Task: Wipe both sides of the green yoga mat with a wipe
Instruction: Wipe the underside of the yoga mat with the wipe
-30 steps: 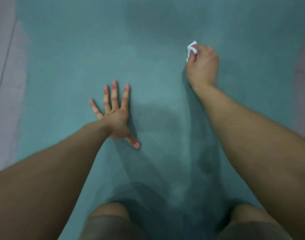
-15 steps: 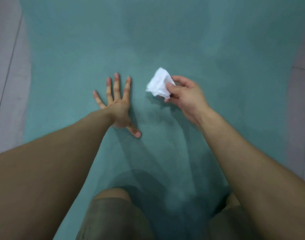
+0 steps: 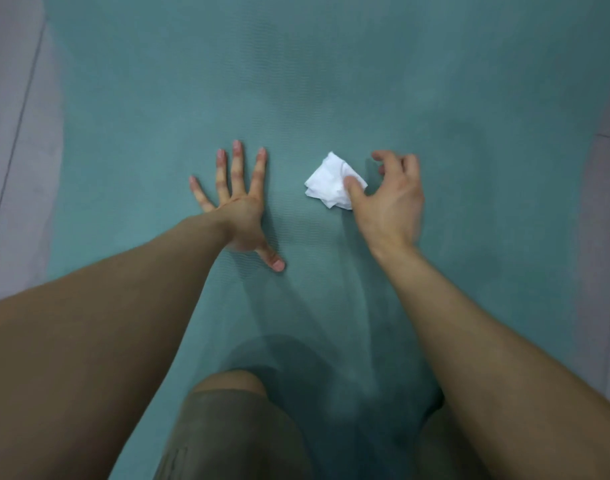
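Left grip (image 3: 239, 216) flat on the green mat (image 3: 331, 81), palm down, fingers spread wide and pointing away from the body. Right grip (image 3: 390, 206) just beside the white wipe (image 3: 328, 185), thumb on its near right edge, other fingers (image 3: 386, 160) loosely bent, apart from it and blurred; holding or only touching, cannot tell. Wipe crumpled, between both grips, on or just over the mat. Mat spread out, long axis running straight away from the knees (image 3: 227, 386), grey floor tiles (image 3: 12, 168) along both long sides.
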Demonstrator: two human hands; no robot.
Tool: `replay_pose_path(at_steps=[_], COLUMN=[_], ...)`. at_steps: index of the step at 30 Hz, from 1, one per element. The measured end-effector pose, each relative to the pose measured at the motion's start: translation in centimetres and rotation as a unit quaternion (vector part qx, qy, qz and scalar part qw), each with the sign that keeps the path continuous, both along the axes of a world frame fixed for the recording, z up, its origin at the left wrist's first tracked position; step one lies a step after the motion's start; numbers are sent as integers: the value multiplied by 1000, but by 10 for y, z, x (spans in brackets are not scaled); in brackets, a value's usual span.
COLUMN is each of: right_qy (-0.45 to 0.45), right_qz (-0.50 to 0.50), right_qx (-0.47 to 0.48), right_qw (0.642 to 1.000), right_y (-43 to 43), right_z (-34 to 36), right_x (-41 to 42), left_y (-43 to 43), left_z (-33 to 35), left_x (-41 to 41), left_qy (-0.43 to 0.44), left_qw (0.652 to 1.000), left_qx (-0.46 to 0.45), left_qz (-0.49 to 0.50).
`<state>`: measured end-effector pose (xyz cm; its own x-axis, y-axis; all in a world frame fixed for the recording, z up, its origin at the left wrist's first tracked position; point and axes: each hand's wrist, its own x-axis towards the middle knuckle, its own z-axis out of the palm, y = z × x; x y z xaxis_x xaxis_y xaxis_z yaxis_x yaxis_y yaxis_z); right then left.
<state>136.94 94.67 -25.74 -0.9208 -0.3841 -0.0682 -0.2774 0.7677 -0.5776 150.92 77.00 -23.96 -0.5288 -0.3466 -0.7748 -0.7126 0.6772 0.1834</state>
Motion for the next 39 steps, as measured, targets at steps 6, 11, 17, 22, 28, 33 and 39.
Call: replay_pose_path(at_steps=[6,11,17,22,28,33,39], right_qy=[59,82,84,136,103,96,109], right_qz=[248,298,274,432,242,372,343], right_qx=[124,159,108,120,154,149,182], right_qw=[959,938,952,883,952,911,915], right_y=[3,9,-51,-43,-79,-92,-74], right_z=[-28,-28,-26,-31,-26,-24,-25], right_x=[38,41,100,90,7,106,7], left_y=[3,-8,-51,-59,-65,-62,-63], left_z=[-2,6,1,-7,-9,-5,-7], left_x=[5,70,100,99,100,102,100], left_qy=[57,110,-28,-39,-18,-28,-20], left_qw=[998,988,987,992,993,992,993], left_qx=[-15,-104,-76,-25,-2,-7,-3], left_qz=[-14,6,141,120,119,121,119])
